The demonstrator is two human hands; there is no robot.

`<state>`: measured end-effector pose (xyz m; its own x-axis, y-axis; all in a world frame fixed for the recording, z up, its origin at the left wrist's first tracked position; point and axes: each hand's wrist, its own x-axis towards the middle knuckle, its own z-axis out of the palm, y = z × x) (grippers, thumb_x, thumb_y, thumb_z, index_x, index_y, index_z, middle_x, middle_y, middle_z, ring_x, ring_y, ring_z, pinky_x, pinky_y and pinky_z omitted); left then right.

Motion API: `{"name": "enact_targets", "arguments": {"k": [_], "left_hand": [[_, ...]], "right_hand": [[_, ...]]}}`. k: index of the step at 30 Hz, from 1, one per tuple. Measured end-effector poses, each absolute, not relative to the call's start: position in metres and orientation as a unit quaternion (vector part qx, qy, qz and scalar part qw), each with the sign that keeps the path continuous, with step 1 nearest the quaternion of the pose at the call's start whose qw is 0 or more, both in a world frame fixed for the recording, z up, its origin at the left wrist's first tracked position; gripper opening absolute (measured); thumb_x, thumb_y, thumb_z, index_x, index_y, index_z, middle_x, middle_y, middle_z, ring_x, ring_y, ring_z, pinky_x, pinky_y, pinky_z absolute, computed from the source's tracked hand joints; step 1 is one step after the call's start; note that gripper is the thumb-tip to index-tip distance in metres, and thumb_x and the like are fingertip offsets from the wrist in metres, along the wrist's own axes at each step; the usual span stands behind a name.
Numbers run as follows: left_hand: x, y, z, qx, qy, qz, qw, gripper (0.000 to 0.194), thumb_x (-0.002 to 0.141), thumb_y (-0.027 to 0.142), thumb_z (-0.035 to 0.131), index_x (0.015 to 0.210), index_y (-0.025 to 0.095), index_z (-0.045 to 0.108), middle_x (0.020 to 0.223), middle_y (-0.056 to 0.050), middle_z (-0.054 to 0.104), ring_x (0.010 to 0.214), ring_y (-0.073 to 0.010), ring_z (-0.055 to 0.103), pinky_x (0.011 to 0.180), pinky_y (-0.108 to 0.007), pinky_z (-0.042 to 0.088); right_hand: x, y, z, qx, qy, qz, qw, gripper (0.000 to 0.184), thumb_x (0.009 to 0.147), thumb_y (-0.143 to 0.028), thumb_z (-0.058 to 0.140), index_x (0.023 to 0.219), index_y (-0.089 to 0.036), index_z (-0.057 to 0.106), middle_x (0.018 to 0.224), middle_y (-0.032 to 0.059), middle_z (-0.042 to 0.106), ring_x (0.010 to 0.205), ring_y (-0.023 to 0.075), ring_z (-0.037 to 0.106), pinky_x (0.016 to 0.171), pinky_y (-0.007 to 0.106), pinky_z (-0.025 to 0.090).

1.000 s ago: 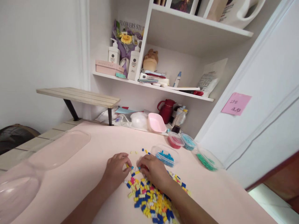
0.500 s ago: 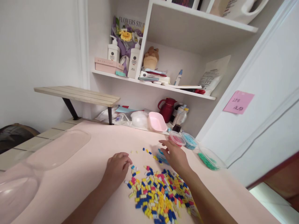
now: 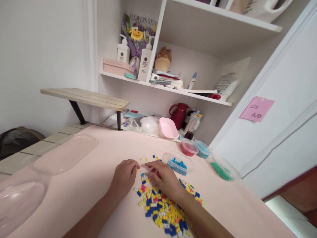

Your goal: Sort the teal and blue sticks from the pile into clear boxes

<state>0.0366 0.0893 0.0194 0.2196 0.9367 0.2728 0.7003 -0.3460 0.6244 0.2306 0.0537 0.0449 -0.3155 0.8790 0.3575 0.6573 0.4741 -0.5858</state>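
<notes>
My left hand (image 3: 125,176) rests at the left edge of a loose pile of small toy building bricks (image 3: 158,209), mostly yellow, dark blue, pink and white. Its fingers are curled together. A yellow bit shows by the fingertips; whether it is held cannot be made out. My right hand (image 3: 165,181) hovers over the top of the pile, thumb and forefinger apart, with nothing visible between them. Just beyond it stands a clear tub (image 3: 189,163) with blue bricks inside. A few stray bricks lie past the fingertips.
Tubs of red pieces (image 3: 188,147), light blue pieces (image 3: 203,149) and green pieces (image 3: 221,171) line the right side. Clear plastic lids or trays (image 3: 66,153) lie at left. A pink bowl (image 3: 168,128) and a red jug (image 3: 179,115) stand at the back, under shelves.
My right hand has moved left and nearer, from over the tub of blue bricks to above the pile. The left hand has hardly moved. The view has shifted slightly.
</notes>
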Motion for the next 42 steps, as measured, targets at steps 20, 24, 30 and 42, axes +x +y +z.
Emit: {"name": "enact_targets", "arguments": {"k": [20, 24, 30, 42], "left_hand": [[0.037, 0.087, 0.018, 0.748, 0.538, 0.340, 0.190, 0.030, 0.084, 0.009, 0.041, 0.087, 0.022, 0.068, 0.095, -0.002, 0.073, 0.097, -0.0182, 0.062, 0.090, -0.034, 0.045], [0.037, 0.089, 0.017, 0.749, 0.536, 0.340, 0.192, 0.030, 0.083, 0.009, 0.041, 0.086, 0.022, 0.068, 0.095, -0.003, 0.073, 0.097, -0.0186, 0.062, 0.091, -0.035, 0.045], [0.036, 0.091, 0.017, 0.752, 0.533, 0.335, 0.194, 0.030, 0.083, 0.009, 0.040, 0.086, 0.022, 0.068, 0.096, -0.003, 0.073, 0.097, -0.0193, 0.061, 0.091, -0.037, 0.045], [0.035, 0.092, 0.017, 0.763, 0.525, 0.326, 0.189, 0.029, 0.083, 0.010, 0.041, 0.085, 0.021, 0.067, 0.098, -0.003, 0.072, 0.098, -0.0202, 0.061, 0.091, -0.038, 0.045]], "right_hand": [[0.227, 0.056, 0.031, -0.518, -0.836, -0.027, 0.178, 0.031, 0.097, -0.023, 0.052, 0.117, -0.037, 0.071, 0.094, 0.0050, 0.066, 0.087, 0.0187, 0.061, 0.072, 0.026, 0.044], [0.227, 0.056, 0.035, -0.506, -0.847, -0.035, 0.158, 0.031, 0.098, -0.023, 0.053, 0.117, -0.039, 0.071, 0.095, 0.0043, 0.066, 0.088, 0.0177, 0.062, 0.073, 0.026, 0.044], [0.233, 0.059, 0.029, -0.478, -0.857, 0.014, 0.193, 0.022, 0.094, -0.029, 0.061, 0.110, -0.035, 0.074, 0.098, 0.0029, 0.067, 0.092, 0.0175, 0.063, 0.081, 0.027, 0.044], [0.226, 0.060, 0.033, -0.484, -0.820, 0.120, 0.279, 0.019, 0.083, -0.013, 0.067, 0.094, -0.027, 0.075, 0.091, 0.0006, 0.071, 0.089, 0.0163, 0.063, 0.083, 0.026, 0.044]]}}
